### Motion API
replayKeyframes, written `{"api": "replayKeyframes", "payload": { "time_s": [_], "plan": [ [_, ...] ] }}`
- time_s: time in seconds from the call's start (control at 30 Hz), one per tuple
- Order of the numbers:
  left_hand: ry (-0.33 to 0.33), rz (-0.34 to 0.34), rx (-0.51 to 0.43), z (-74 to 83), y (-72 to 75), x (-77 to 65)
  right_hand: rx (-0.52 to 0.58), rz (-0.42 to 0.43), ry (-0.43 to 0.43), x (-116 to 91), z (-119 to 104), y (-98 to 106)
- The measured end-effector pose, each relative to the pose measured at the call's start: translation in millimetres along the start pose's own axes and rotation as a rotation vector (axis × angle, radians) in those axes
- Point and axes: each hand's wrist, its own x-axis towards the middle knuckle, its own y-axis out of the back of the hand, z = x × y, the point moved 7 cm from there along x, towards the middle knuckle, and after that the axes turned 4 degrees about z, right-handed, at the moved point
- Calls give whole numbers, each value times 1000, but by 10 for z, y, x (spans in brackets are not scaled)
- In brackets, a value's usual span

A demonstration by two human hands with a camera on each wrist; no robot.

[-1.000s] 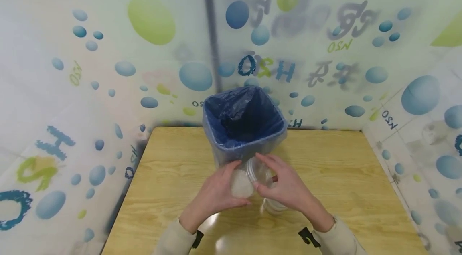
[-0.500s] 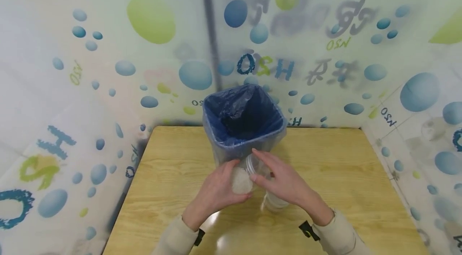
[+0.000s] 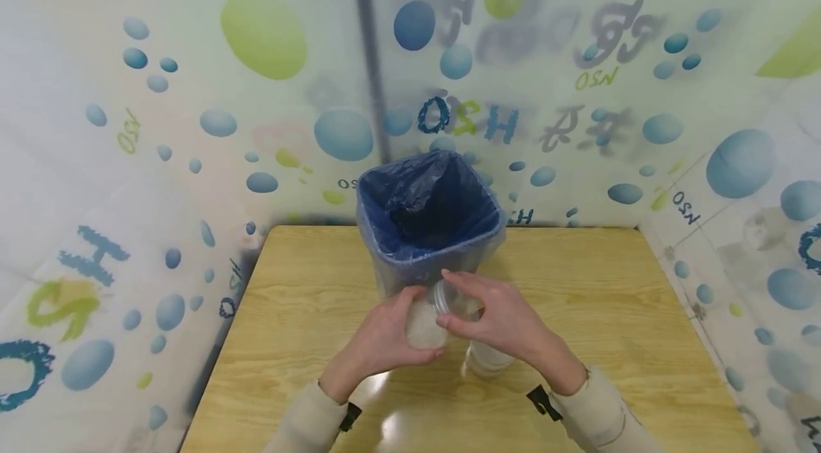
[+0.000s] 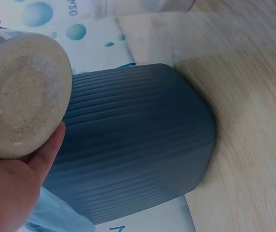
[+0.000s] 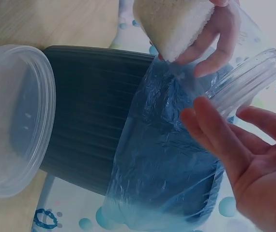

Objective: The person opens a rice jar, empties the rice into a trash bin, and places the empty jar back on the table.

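Note:
My left hand (image 3: 381,339) grips a clear jar (image 3: 425,325) by its lower part, with white rice-like grains inside. The jar is tipped sideways, its round base (image 4: 24,96) turned to the left wrist camera. At its other end my right hand (image 3: 500,314) holds a clear ridged ring (image 5: 249,79) between thumb and fingers. Whether this ring is a separate lid or the jar's own rim is unclear. Below the right hand, a second clear round container (image 3: 487,359) stands on the table, partly hidden; something white shows inside it in the right wrist view.
Directly beyond my hands a square bin (image 4: 138,135) with ribbed sides stands on the wooden table (image 3: 308,282). A blue plastic bag (image 3: 378,225) lines the bin and folds over its edge. Patterned sheets (image 3: 269,125) rise behind and at both sides of the table.
The right hand and the clear ring have turned slightly, with the ring now seen more edge-on. Both hands keep their hold; the container and bin stay put.

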Motion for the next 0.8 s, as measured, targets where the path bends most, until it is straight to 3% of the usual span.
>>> {"api": "replayKeyframes", "payload": {
  "time_s": [0.27,0.53,0.67,0.8],
  "plan": [
    [-16,-17,46,-24,30,63,115,-30,15,25,66,-4],
    [-41,-26,31,-14,33,77,109,-59,79,10,58,1],
    [-44,-41,11,-16,37,65,122,-42,132,-25,28,-4],
    [-48,-12,-9,12,-3,44,106,-8,185,-85,-2,13]
  ]
}}
